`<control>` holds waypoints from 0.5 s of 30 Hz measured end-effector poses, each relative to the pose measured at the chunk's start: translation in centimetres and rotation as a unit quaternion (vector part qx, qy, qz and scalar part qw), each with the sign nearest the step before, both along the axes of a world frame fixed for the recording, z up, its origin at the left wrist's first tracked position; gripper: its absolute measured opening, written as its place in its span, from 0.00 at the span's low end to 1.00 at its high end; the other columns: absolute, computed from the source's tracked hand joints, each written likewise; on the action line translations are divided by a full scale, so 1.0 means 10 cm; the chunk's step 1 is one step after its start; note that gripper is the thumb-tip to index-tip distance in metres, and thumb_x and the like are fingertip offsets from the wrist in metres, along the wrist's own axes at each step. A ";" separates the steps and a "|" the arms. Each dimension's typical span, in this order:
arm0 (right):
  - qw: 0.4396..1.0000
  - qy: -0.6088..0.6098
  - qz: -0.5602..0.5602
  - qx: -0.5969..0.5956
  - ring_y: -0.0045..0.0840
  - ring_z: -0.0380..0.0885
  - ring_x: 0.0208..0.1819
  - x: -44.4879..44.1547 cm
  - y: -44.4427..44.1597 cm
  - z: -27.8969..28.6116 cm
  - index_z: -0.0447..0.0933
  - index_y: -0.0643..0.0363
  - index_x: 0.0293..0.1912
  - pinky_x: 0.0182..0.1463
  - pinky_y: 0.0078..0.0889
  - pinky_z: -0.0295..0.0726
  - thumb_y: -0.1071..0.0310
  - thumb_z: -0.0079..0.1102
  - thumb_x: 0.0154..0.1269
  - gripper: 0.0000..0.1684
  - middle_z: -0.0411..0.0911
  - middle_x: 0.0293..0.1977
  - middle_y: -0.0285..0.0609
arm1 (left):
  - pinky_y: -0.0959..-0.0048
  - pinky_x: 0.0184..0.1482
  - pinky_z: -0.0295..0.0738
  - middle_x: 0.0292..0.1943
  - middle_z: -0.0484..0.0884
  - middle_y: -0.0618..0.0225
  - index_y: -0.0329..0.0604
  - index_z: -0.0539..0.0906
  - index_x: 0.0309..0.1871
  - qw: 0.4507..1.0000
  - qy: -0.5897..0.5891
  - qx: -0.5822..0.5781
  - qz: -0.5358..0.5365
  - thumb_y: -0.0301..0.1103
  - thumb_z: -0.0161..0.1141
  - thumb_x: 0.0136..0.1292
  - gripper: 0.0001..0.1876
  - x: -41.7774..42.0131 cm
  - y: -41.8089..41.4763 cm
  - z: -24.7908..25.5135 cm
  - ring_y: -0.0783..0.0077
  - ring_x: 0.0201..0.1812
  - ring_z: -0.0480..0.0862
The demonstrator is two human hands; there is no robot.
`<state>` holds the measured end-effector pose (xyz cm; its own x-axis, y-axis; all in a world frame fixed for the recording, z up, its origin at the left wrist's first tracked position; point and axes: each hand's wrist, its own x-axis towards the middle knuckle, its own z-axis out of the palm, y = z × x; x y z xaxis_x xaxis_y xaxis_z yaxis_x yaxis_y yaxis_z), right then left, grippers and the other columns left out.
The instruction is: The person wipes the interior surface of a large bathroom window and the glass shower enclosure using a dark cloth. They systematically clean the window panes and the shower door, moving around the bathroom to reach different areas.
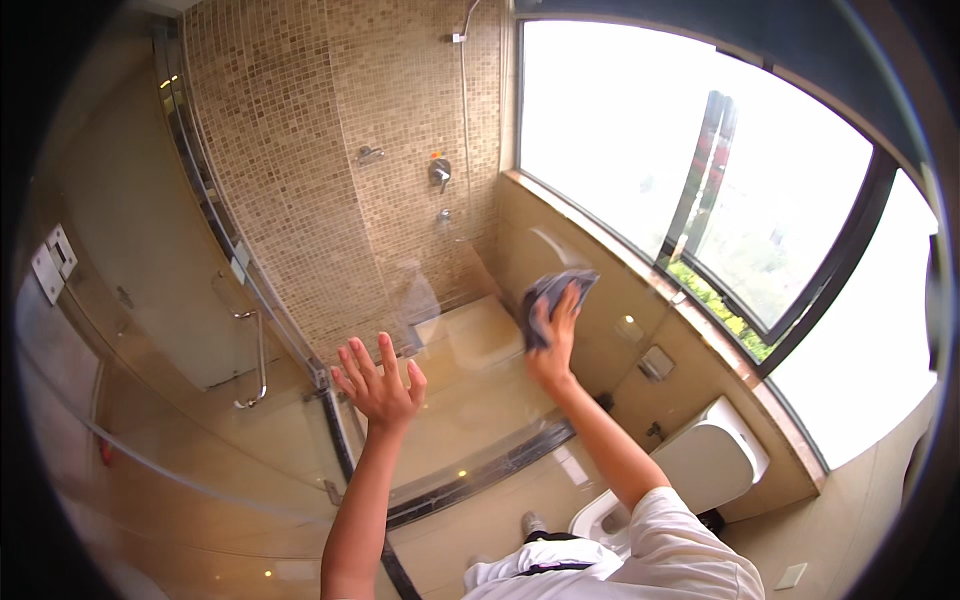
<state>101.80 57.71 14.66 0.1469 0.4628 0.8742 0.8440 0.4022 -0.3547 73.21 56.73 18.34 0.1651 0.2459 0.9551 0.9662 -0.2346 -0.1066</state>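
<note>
Palm forward and fingers spread, my left hand (380, 386) is raised against or just in front of the clear glass shower panel (450, 390); contact cannot be told for sure. It holds nothing. To its right, my right hand (555, 330) presses a bunched grey cloth (541, 304) flat on the glass, fingers over the cloth. The cloth and the fingertips are slightly blurred. Behind the glass are a mosaic-tiled wall (270, 150) and a chrome shower mixer (440, 174).
A white toilet (705, 457) stands at the lower right under the stone window ledge (720, 341). The dark-framed window (817, 300) is at the upper right. A glass door with a chrome handle (261, 360) is at left. A dark stone curb (480, 480) crosses the floor.
</note>
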 end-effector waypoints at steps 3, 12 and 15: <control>0.978 0.167 -0.054 0.114 0.58 0.40 0.75 0.43 0.30 0.94 0.62 0.63 0.68 0.75 0.58 0.38 0.66 0.47 0.72 0.28 0.41 0.74 0.63 | 0.39 0.72 0.39 0.75 0.52 0.43 0.44 0.65 0.73 1.000 0.005 0.008 0.002 0.49 0.48 0.65 0.34 0.06 0.02 -0.04 0.38 0.75 0.52; 0.992 0.094 0.018 0.086 0.57 0.43 0.75 -0.51 -0.01 1.87 0.58 0.58 0.71 0.72 0.46 0.53 0.72 0.44 0.72 0.30 0.42 0.74 0.64 | 0.42 0.72 0.41 0.75 0.55 0.47 0.48 0.67 0.72 1.000 -0.015 0.023 -0.001 0.47 0.48 0.66 0.32 -0.05 0.01 -0.09 0.41 0.74 0.55; 0.993 -0.005 -0.091 0.078 0.51 0.39 0.77 -0.67 -0.06 0.43 0.58 0.58 0.71 0.75 0.42 0.48 0.74 0.49 0.69 0.32 0.40 0.76 0.56 | 0.43 0.72 0.42 0.74 0.56 0.47 0.49 0.68 0.71 0.999 -0.013 0.027 -0.017 0.47 0.48 0.65 0.31 0.06 0.02 -0.08 0.42 0.74 0.56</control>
